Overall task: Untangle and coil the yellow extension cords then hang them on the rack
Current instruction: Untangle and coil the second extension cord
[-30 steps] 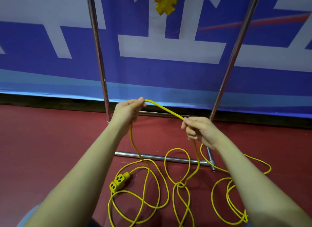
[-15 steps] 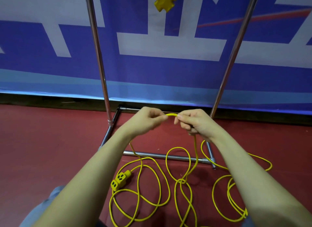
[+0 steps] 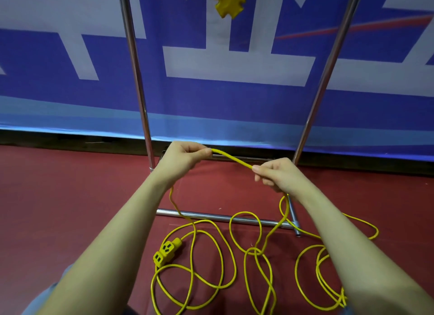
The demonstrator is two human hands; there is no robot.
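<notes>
Yellow extension cord [image 3: 192,263] on the red floor [image 3: 70,209], in front of the chrome rack [image 3: 138,80]. The cord lies in loose, overlapping loops with a crossing knot [image 3: 254,251] near the middle; its socket end [image 3: 167,251] rests at lower left. A short span is lifted between the two hands. The cord appears light, thin and limp: it sags freely and should bend without resistance, though its smooth jacket may slide through a loose hold. The best place to take it is the free run just beside each hand, away from the knot, so that loops can be fed out one by one. The left hand [image 3: 185,156] pinches the cord between thumb and fingertips, knuckles up, forearm extended forward. The right hand [image 3: 274,174] has its fingers curled around the cord, slightly lower and near the rack's right post. A second yellow cord end [image 3: 229,3] seems to hang from the rack above, though the frame cuts it off.
</notes>
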